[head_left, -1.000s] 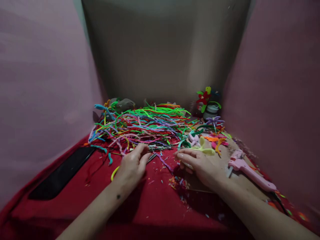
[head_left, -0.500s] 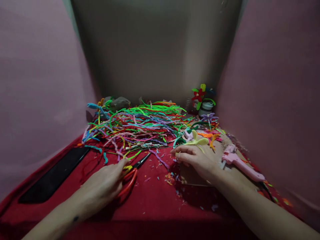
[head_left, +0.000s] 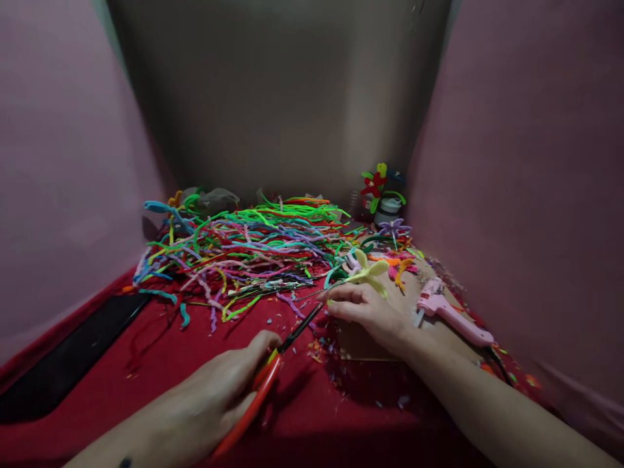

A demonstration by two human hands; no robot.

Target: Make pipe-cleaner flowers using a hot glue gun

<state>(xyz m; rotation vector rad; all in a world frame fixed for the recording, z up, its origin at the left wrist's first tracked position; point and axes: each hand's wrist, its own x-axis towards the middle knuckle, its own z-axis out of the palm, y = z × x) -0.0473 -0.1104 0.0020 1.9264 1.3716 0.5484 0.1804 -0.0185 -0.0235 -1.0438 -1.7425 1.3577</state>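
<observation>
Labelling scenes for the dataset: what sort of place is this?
Probably a makeshift craft corner, perhaps at home: a heap of colourful fuzzy stems, scissors and a pink glue gun on a red-covered surface.

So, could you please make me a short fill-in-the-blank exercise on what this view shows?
1. The scissors are held in the ____ grip.
2. The flower at the right grip, with its petals spread, is pale ____ in colour.
3. The glue gun lying beyond the right wrist is mostly ____.
4. The cloth spread beneath both arms is coloured ____.

Missing words: left; yellow; pink; red.
</observation>
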